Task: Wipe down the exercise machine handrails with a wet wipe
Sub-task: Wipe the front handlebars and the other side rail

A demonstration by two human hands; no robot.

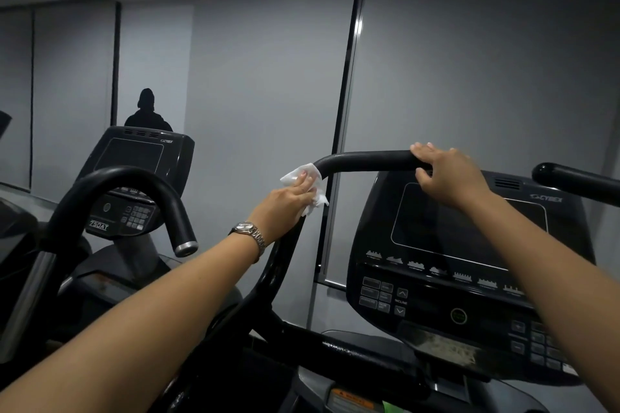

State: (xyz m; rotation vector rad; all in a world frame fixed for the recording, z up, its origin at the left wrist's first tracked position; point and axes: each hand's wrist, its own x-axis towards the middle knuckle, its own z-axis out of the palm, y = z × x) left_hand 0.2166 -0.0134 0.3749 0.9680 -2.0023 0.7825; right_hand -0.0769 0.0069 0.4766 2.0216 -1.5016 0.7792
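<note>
One handrail point(365, 159): left hand point(288, 204) fingers clasp one wipe point(310, 170), right hand point(449, 174) fingers curl round it.

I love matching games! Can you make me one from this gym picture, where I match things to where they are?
Things:
1. wet wipe
2. wristwatch
3. right hand
4. 750AT label

Places:
A. worn just behind the left hand
B. gripping the top of the handrail
C. on the neighbouring machine, at the left
D. held against the handrail's bend

Pairs: 1-D, 2-A, 3-B, 4-C
</note>
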